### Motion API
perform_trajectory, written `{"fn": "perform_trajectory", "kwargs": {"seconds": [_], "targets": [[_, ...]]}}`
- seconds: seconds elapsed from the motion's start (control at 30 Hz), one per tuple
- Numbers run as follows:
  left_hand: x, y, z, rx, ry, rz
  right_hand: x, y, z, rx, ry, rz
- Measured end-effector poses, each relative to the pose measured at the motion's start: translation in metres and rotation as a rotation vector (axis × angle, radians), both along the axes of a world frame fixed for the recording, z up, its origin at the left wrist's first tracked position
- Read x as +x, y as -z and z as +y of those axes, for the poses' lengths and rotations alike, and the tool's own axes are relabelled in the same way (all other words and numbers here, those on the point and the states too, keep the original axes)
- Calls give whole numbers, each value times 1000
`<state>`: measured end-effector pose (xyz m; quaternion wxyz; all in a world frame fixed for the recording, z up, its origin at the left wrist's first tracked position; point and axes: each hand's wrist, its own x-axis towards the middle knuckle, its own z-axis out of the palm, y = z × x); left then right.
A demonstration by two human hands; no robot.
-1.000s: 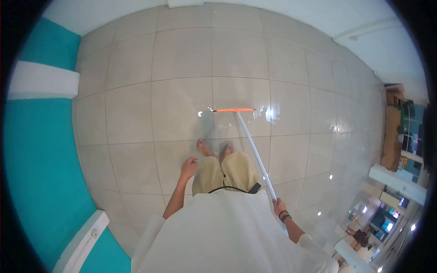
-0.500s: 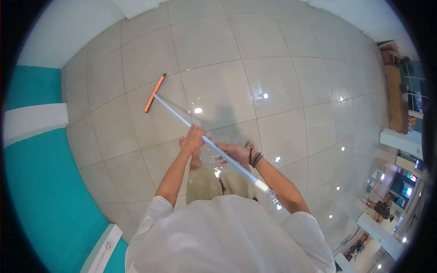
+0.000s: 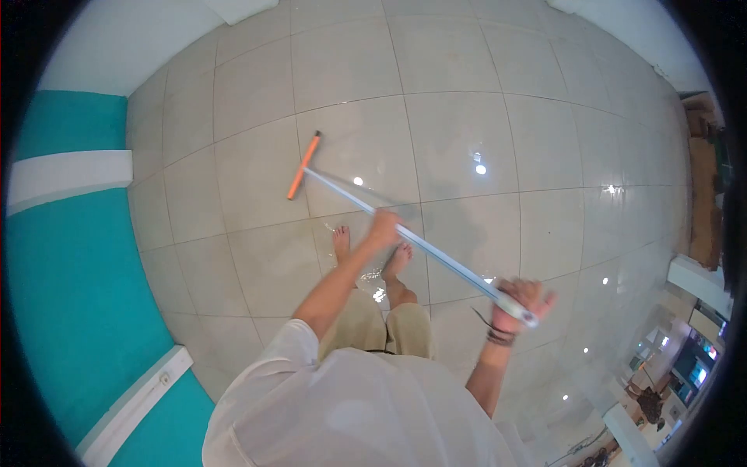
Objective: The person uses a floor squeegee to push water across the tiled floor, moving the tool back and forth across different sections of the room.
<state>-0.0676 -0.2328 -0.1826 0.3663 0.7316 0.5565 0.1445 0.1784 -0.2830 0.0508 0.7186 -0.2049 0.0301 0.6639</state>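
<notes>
left hand [image 3: 384, 229]: closed around the middle stretch of the pole [image 3: 451, 266], fingers wrapped.
right hand [image 3: 523, 300]: loosely open, blurred, fingers and thumb apart, at the pole's pale end cap [image 3: 517, 309]; how firmly it touches, i cannot tell.
orange squeegee head [image 3: 303, 165]: at the pole's far end, out beyond the bare feet [image 3: 398, 260] and to their left, over the tiled floor [image 3: 459, 62].
wrist: dark bands [image 3: 500, 335] on the right one.

Both hands [image 3: 452, 266] on squeegee pole [image 3: 443, 259]; orange head [image 3: 304, 165] on tiles [image 3: 354, 58].
</notes>
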Motion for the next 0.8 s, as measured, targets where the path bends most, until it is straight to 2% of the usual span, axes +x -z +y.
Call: {"fn": "perform_trajectory", "kwargs": {"seconds": [0.03, 0.07, 0.1, 0.13, 0.2, 0.23, 0.3, 0.37, 0.43, 0.53, 0.6, 0.73, 0.77, 0.8], "targets": [[39, 2, -11, 31, -10, -117, 24, -22, -10, 37, 85, -82], [80, -18, -20, 116, 12, -111, 46, -47, -23, 75, 167, -164], [117, -33, -27, 87, 27, -249, 68, -68, -36, 146, 205, -281], [153, -47, -34, 39, 102, -221, 87, -86, -50, 223, 245, -397], [217, -65, -59, 26, 144, -341, 115, -120, -83, 257, 318, -661], [238, -79, -63, 21, 174, -368, 117, -136, -97, 287, 327, -749], [266, -114, -67, -55, 377, -394, 121, -160, -119, 306, 345, -856], [294, -121, -71, -27, 383, -477, 118, -173, -132, 325, 396, -1019], [316, -126, -83, -1, 401, -562, 127, -183, -136, 358, 413, -1043], [320, -146, -86, 40, 424, -574, 145, -196, -142, 430, 462, -1041], [299, -160, -81, 37, 355, -581, 151, -196, -141, 462, 497, -994], [239, -130, -56, 123, 51, -568, 134, -154, -108, 351, 534, -780], [215, -117, -40, 168, 51, -482, 123, -134, -93, 326, 504, -682], [192, -99, -30, 238, -76, -426, 111, -111, -80, 209, 553, -691]]}}
